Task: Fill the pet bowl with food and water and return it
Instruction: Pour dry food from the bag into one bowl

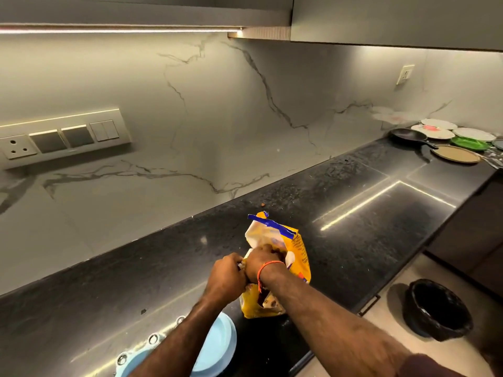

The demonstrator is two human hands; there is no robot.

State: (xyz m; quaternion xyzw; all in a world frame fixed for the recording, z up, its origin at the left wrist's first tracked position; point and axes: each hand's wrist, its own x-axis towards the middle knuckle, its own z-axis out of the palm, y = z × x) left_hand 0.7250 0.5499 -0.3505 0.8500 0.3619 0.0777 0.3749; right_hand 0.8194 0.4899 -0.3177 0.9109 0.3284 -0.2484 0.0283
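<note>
Lower centre, both hands, left (pixel 227 273) and right (pixel 262 263), grip the bag (pixel 298 251) mouth on the desk (pixel 353 240); seemingly opening it, next tip food into the bowl (pixel 215 346).

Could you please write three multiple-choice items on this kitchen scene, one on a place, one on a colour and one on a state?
1. Where does the blue pet bowl lie?
A. on the floor
B. on the counter's near edge, under the left arm
C. beside the plates

2. What colour is the food bag mainly?
A. yellow
B. red
C. green

3. What are the hands doing?
A. resting flat
B. holding a plate
C. both gripping the bag's top

Answers: B, it sits on the dark counter below the arm; A, yellow with a blue strip; C, left hand and right hand clutch the bag.
</note>
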